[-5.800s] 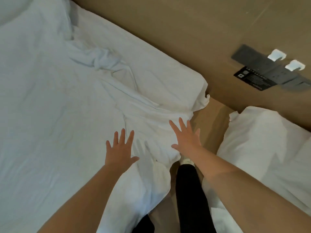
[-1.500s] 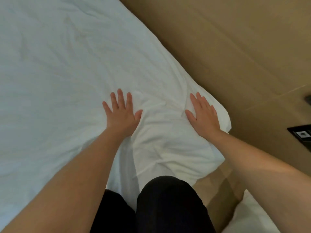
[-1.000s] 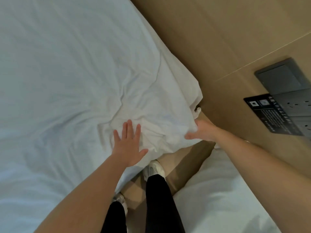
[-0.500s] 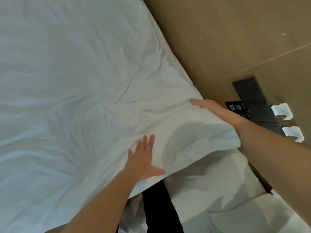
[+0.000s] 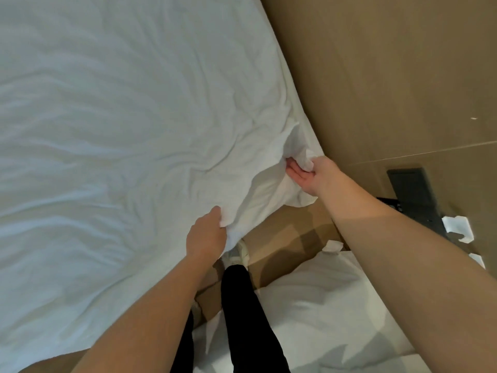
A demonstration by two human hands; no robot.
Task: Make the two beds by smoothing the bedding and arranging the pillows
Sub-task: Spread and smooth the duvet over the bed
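Creases run all through the bedding of the second bed, nearest me and well short of the duvet corner. My black trouser leg and pale shoe stand on the brown floor just under that corner, in the gap between the beds.

My left hand is a little short and left of the corner, on the duvet's side edge. Its fingers are curled tight into a bunch of cloth. My right hand is at the corner itself, palm turned up, fingers tucked beneath the fabric and thumb clamping a fold down on top, so it has a pinch rather than a full fistful.

The white duvet spreads away to the left of the corner, lying on the first bed, with long ripples fanning out from my two grips. Past the corner rises the tan wall panel, with a dark switch plate to the corner's right. I see no pillow.

I judge I am squaring this corner. If I tug harder with one hand, the ripples will set in diagonally and the cover will sit skewed. The right pinch is shallow, so a sharp pull could slip the fold free and drop the corner onto the floor by my shoe.
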